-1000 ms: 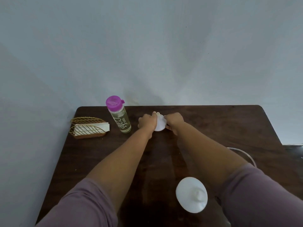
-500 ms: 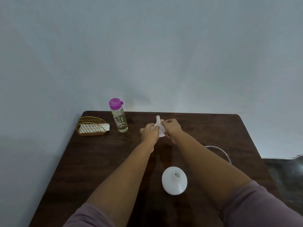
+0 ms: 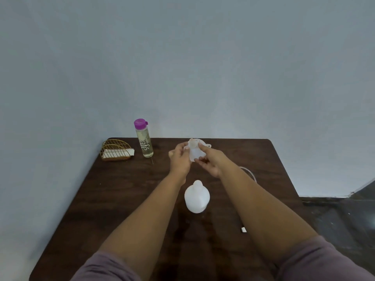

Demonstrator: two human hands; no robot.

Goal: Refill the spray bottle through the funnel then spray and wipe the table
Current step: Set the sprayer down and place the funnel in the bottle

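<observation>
Hands: left hand point(image 3: 179, 159) & right hand point(image 3: 211, 161) both grip funnel point(image 3: 195, 152) (raised).
Tip: seat spout squarely in spray bottle point(image 3: 196, 197) neck.

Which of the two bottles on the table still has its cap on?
The clear bottle by the napkin holder: it has a purple cap. The white bottle stands open.
</observation>
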